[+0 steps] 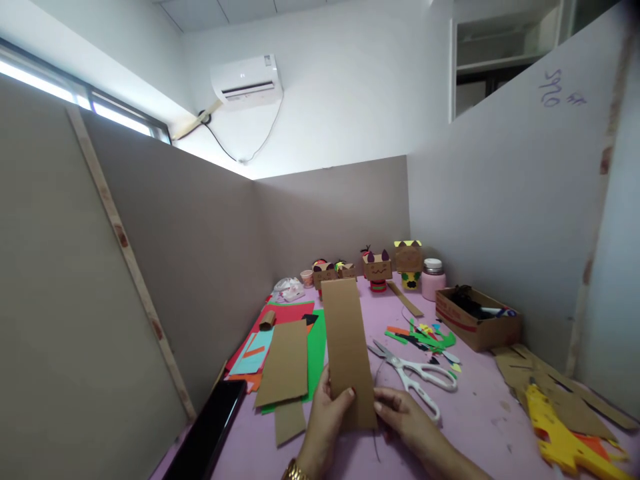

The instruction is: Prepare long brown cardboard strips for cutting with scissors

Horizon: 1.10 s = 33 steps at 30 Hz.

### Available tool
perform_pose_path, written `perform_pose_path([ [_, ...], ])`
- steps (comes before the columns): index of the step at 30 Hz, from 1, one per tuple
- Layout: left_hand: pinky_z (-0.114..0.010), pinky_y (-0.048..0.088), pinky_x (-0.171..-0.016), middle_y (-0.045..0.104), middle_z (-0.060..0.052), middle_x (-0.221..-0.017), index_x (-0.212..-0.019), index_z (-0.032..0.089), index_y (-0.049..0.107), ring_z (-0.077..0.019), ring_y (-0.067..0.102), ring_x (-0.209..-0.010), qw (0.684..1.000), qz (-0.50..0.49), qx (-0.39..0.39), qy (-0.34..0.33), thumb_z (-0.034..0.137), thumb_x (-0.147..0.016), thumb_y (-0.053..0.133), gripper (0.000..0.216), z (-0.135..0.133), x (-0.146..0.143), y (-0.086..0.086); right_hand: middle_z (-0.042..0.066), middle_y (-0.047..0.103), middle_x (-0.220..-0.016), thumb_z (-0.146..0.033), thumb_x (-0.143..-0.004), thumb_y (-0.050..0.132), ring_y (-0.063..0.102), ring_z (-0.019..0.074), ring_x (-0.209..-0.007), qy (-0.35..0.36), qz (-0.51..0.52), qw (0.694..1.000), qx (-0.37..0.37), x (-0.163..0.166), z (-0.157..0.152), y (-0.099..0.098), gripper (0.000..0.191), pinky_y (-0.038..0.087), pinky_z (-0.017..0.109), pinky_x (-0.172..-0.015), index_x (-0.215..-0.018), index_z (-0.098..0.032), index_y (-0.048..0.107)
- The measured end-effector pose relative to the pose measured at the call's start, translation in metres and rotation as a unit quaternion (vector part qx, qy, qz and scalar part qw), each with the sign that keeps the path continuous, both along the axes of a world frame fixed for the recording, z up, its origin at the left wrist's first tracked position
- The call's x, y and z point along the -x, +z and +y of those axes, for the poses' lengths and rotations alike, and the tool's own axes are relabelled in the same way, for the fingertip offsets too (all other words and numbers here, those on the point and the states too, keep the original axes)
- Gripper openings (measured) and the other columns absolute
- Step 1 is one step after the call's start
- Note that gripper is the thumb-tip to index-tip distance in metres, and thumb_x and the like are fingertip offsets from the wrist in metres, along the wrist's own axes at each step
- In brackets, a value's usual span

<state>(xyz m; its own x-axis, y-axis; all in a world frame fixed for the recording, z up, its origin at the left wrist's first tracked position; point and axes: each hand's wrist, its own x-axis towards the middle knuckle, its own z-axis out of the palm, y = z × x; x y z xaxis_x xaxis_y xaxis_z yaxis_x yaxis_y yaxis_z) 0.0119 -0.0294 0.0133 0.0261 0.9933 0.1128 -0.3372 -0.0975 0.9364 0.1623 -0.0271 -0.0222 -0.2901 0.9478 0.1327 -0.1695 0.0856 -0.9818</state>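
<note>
I hold a long brown cardboard strip (346,347) upright over the pink table (480,413). My left hand (326,417) grips its lower left edge, thumb across the front. On the lower right edge my right hand (407,417) pinches the same strip. White-handled scissors (417,373) lie on the table just right of the strip, close to my right hand. A wider cardboard piece (285,363) rests on green paper (316,350) to the left.
Coloured paper sheets (280,315) lie at the left. Cardboard box figures (377,268) and a pink jar (433,279) stand at the back. An open carton (475,319), paper scraps (425,335), cardboard offcuts (550,387) and a yellow glue gun (555,433) are at right. Partition walls enclose the table.
</note>
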Motion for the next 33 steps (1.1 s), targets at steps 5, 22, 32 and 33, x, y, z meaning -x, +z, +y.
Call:
perform_pose_path([
  [5,-0.034,0.045,-0.087,0.061,-0.011,-0.119,-0.121,0.022,0.051,-0.0256,0.055,-0.109,1.0,-0.013,-0.013,0.02,0.028,-0.07,0.067,0.053,0.005,-0.013,-0.002,0.01,0.064,-0.111,-0.05,-0.074,0.056,0.059,0.0221,-0.097,-0.057,0.006,0.995,-0.078,-0.005,-0.003,0.01,0.051,0.045,0.037,-0.089,-0.117,-0.021,0.057],
  [22,-0.039,0.04,-0.094,0.06,-0.011,-0.121,-0.111,0.022,0.06,-0.0275,0.053,-0.112,0.99,-0.008,-0.067,-0.128,0.025,-0.073,0.065,0.038,-0.003,-0.028,-0.018,0.007,0.043,-0.14,-0.046,-0.084,0.047,0.035,0.0195,-0.129,-0.191,0.061,0.971,-0.134,-0.03,-0.005,0.053,0.062,0.022,0.042,-0.109,-0.138,-0.027,0.024],
  [32,-0.037,0.044,-0.085,0.069,-0.012,-0.105,-0.099,0.017,0.067,-0.0255,0.061,-0.098,0.991,-0.046,0.067,-0.108,0.045,-0.077,0.055,0.038,-0.018,-0.024,0.004,0.007,0.073,-0.098,-0.034,-0.078,0.062,0.068,0.023,-0.086,-0.034,0.233,0.972,-0.003,-0.031,-0.002,0.049,0.06,0.051,0.037,-0.075,-0.131,-0.025,0.035],
  [33,-0.037,0.045,-0.083,0.07,-0.013,-0.102,-0.098,0.016,0.067,-0.0256,0.062,-0.094,0.99,-0.051,0.061,-0.118,0.045,-0.077,0.055,0.037,-0.018,-0.024,0.003,0.007,0.073,-0.097,-0.035,-0.078,0.062,0.068,0.0227,-0.085,-0.031,0.235,0.972,0.008,-0.03,-0.004,0.048,0.059,0.051,0.036,-0.073,-0.13,-0.025,0.037],
])
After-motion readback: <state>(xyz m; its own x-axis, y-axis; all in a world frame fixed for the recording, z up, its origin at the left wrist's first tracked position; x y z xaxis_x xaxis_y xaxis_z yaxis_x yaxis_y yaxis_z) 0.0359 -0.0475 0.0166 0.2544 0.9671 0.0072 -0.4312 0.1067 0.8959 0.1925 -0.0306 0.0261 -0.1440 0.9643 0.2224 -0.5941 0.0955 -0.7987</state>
